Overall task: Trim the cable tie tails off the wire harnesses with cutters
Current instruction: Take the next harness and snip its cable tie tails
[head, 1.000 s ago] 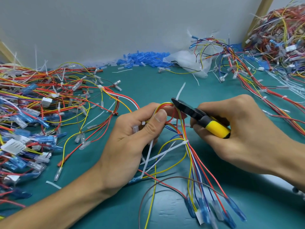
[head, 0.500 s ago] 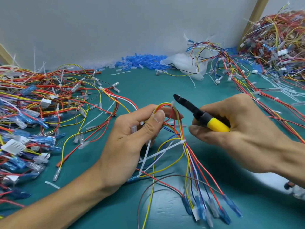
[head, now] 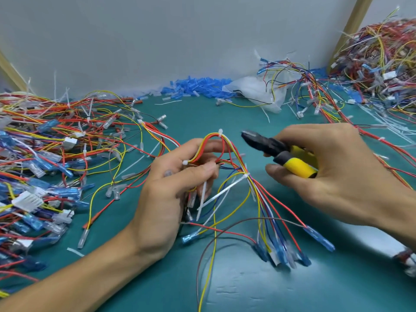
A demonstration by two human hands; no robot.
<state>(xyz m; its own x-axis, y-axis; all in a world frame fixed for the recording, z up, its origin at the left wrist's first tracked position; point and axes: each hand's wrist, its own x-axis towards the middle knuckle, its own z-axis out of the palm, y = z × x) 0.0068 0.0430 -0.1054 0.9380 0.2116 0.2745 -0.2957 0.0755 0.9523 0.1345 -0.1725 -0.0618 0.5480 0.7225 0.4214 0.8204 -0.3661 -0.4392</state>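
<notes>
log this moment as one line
left hand holds harness | right hand holds cutters, clear of harness | tie tails uncut

The cutters [head: 281,154] are yellow-handled with seemingly black jaws, the cable ties [head: 225,191] white, the mat [head: 258,284] teal.

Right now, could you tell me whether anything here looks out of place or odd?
Nothing looks damaged. On the harness in the left hand, two long white tails stick out untrimmed; the cutters in the right hand hang beside it. A cut tail lies loose on the mat.
</notes>
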